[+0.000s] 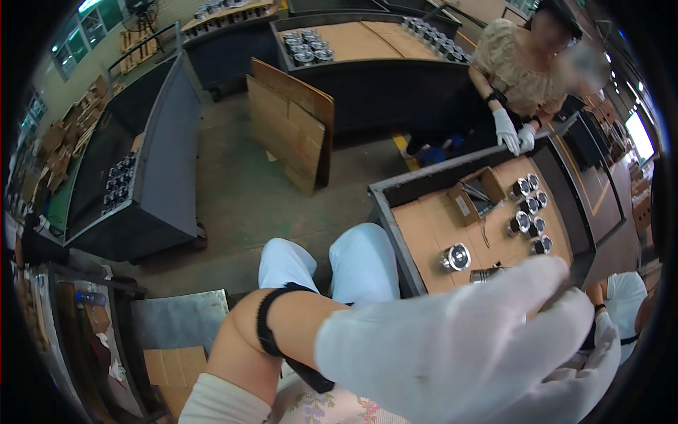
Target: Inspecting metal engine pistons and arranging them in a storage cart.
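My left hand (452, 346), in a white glove, reaches across to the right close in front of me, its fingers bent and closed. Beneath and beyond it is a second white glove with curled fingers, which appears to be my right hand (575, 385). The two gloves overlap and hide whatever lies between them. Just past the left glove's upper edge, a metal piston (487, 274) shows in part. Another shiny piston (455, 257) stands on the cardboard-lined cart (424, 244), apart from my hands.
Several pistons (531, 205) and an open cardboard box of thin parts (467, 205) occupy the cart. A person (522, 78) in white gloves stands at its far edge; another (625, 304) is at the right. A grey cart (166, 155) and leaning cardboard sheets (286, 127) stand to the left.
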